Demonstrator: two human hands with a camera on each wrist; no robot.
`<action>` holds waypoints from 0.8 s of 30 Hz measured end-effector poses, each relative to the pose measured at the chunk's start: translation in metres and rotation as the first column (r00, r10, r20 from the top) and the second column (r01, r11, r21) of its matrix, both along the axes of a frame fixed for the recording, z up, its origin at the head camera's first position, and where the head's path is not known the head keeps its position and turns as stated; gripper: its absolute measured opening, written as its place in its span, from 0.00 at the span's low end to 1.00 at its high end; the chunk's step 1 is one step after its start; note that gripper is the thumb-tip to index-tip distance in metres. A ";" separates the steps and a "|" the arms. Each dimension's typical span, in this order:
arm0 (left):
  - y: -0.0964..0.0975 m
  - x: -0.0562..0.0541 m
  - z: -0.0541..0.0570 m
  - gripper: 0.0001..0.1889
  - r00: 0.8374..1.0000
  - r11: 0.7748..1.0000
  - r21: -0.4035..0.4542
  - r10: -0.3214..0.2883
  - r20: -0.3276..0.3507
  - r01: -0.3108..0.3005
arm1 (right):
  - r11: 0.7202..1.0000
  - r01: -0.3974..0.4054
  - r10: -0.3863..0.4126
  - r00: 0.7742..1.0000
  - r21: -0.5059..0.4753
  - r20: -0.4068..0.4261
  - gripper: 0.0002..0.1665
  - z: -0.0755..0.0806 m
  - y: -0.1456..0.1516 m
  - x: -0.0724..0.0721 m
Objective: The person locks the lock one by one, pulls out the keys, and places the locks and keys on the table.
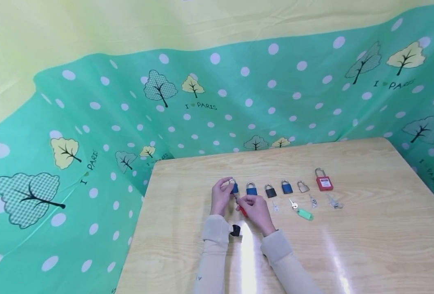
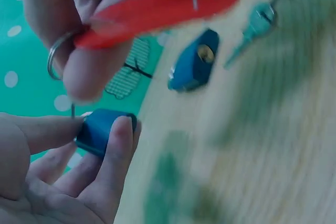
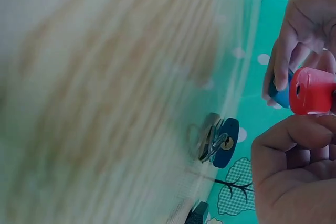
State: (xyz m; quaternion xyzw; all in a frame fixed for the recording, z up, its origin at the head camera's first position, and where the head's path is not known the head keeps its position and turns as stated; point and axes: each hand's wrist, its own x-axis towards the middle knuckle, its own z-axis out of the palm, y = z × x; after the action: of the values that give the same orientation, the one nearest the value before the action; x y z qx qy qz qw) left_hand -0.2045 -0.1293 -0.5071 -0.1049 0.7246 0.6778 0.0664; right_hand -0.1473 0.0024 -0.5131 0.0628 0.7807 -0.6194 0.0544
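My left hand (image 1: 220,199) holds a blue padlock (image 2: 102,129) between thumb and fingers, its shackle pointing away in the head view. My right hand (image 1: 256,213) pinches a key whose red tag (image 2: 163,11) hangs by a metal ring (image 2: 54,61). A thin metal piece (image 2: 73,109) shows between those fingertips and the padlock's underside; whether it sits inside the keyhole I cannot tell. In the right wrist view the red tag covers part of the blue padlock (image 3: 281,96).
Rightward in a row stand a second blue padlock (image 1: 251,190), a black padlock (image 1: 270,192), another blue padlock (image 1: 287,188), a silver padlock (image 1: 303,188) and a red padlock (image 1: 325,183). Below them lie several keys, one with a green tag (image 1: 305,214). Patterned cloth (image 1: 202,122) surrounds the wooden table (image 1: 367,245).
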 end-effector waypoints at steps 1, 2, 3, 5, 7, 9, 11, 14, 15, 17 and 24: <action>-0.001 0.001 -0.002 0.18 1.000 1.000 -0.009 -0.002 0.000 0.002 | 0.999 0.000 0.000 1.000 0.036 -0.005 0.12 -0.001 -0.001 0.000; -0.002 0.001 -0.004 0.18 1.000 1.000 -0.011 -0.003 -0.003 0.003 | 0.996 -0.001 0.002 1.000 0.086 -0.014 0.11 -0.001 -0.002 0.001; -0.002 0.001 -0.006 0.18 1.000 1.000 -0.016 -0.008 -0.010 0.008 | 0.989 -0.002 0.006 1.000 0.145 -0.026 0.11 -0.001 -0.002 0.001; -0.003 0.002 -0.009 0.18 1.000 1.000 -0.020 -0.012 -0.016 0.012 | 0.962 -0.007 0.022 0.998 0.275 -0.052 0.10 0.000 -0.004 0.002; -0.004 0.002 -0.012 0.18 1.000 1.000 -0.019 -0.010 -0.005 0.010 | 0.916 -0.020 0.050 0.997 0.401 -0.065 0.12 0.003 -0.005 0.004; -0.004 0.003 -0.015 0.19 1.000 1.000 -0.015 -0.005 0.014 0.005 | 0.872 -0.051 0.092 0.994 0.486 -0.061 0.16 0.004 -0.007 0.005; -0.005 0.004 -0.018 0.21 0.999 1.000 -0.010 -0.001 0.033 0.001 | 0.841 -0.075 0.120 0.991 0.536 -0.050 0.21 0.004 -0.009 0.006; -0.006 0.004 -0.020 0.22 0.999 0.999 -0.029 0.014 0.032 -0.013 | 0.810 -0.086 0.140 0.989 0.580 -0.049 0.26 0.003 -0.012 0.006; -0.006 0.004 -0.019 0.22 0.999 0.999 -0.050 0.021 0.027 -0.019 | 0.802 -0.082 0.141 0.989 0.591 -0.054 0.27 0.002 -0.013 0.006; -0.006 0.004 -0.017 0.21 0.999 0.995 -0.089 0.039 0.014 -0.037 | 0.787 -0.068 0.142 0.987 0.614 -0.072 0.27 0.002 -0.015 0.003; -0.005 0.002 -0.008 0.18 0.998 0.968 -0.243 0.060 -0.024 -0.064 | 0.668 -0.088 0.181 0.982 0.739 -0.046 0.21 0.000 -0.021 -0.007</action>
State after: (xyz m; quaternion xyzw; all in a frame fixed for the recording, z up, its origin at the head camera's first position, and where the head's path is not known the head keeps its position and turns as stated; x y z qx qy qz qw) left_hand -0.2021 -0.1348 -0.5156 -0.1291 0.7994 0.5862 0.0257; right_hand -0.1540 -0.0188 -0.5127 -0.0145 0.9674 -0.2515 0.0251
